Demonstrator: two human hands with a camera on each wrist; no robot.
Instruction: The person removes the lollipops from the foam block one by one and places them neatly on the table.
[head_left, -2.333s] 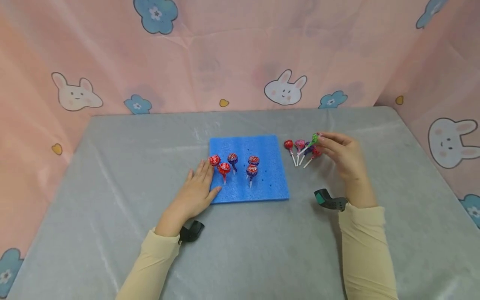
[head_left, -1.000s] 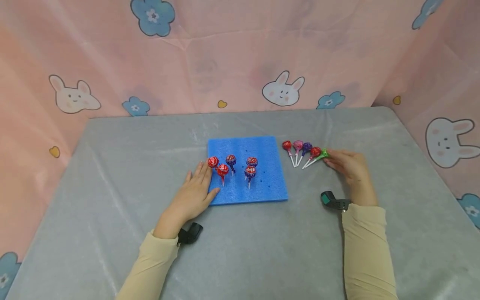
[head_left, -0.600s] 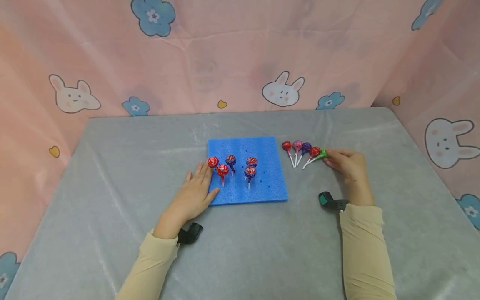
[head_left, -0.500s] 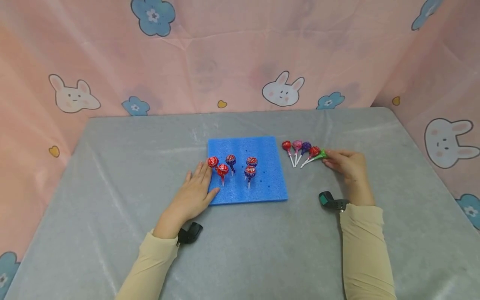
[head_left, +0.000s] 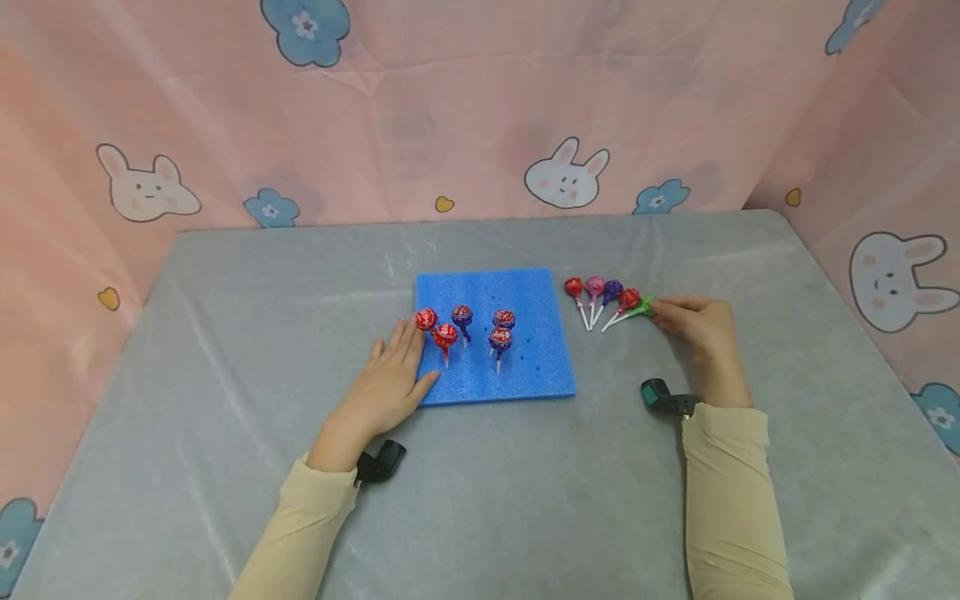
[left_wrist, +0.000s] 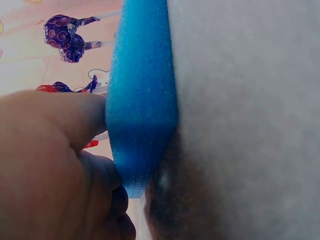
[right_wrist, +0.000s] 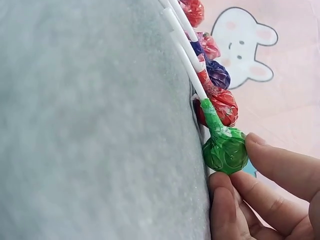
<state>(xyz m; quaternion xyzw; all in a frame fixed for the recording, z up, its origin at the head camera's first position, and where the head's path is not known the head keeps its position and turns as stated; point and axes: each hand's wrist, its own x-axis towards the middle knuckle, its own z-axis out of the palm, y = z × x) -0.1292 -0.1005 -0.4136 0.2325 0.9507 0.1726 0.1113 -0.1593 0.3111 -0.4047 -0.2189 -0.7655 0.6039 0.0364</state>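
Observation:
My right hand (head_left: 699, 333) pinches the candy end of a green lollipop (right_wrist: 226, 149) between thumb and fingertips, its white stick angled toward the near left. The green lollipop lies at the right end of a row, beside a red lollipop (head_left: 628, 300). Further left in the row are a purple lollipop (head_left: 612, 290), a pink one (head_left: 595, 287) and another red one (head_left: 573, 287). Flat over the left edge of a blue foam board (head_left: 543, 367) rests my left hand (head_left: 381, 387), fingers straight. Several lollipops stand upright in the board, including a red one (head_left: 446, 335) and a purple one (head_left: 462, 316).
Small holes dot the right part of the foam board. A grey cloth (head_left: 525, 492) covers the table, and a pink curtain (head_left: 450, 100) with rabbits and flowers hangs behind it. Black wrist cameras sit on both wrists.
My right hand has brought the green lollipop down from above the loose lollipops to the row's right end. The loose lollipops now lie fanned out. My left hand stays put.

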